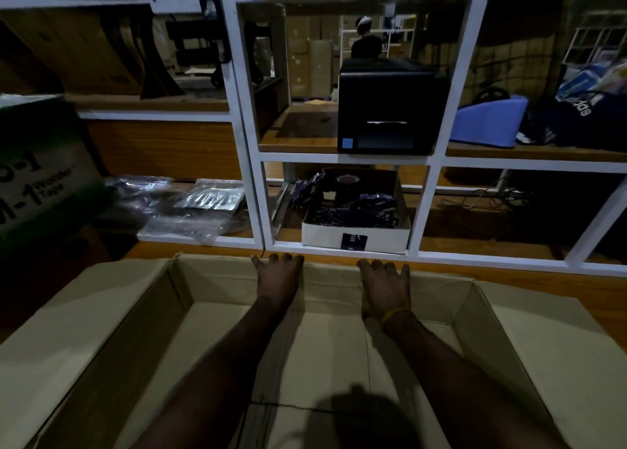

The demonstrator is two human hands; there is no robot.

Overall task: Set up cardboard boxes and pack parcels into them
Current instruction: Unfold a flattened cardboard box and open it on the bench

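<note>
White shelving (252,184) over a wooden bench fills the dim background, and just in front of it an open cardboard box (342,343) stands with its side flaps spread out flat and nothing packed inside. Both the left hand (276,279) and the right hand (385,287) reach across it, fingers straight and hooked over the far wall's top edge; squaring the box likely calls for even pressure from both. On the shelf a shallow white tray (356,240) holds dark packets and a tape roll, with clear plastic bags (190,211) lying nearby.

Open tan cardboard box (217,326), flaps outspread
</note>
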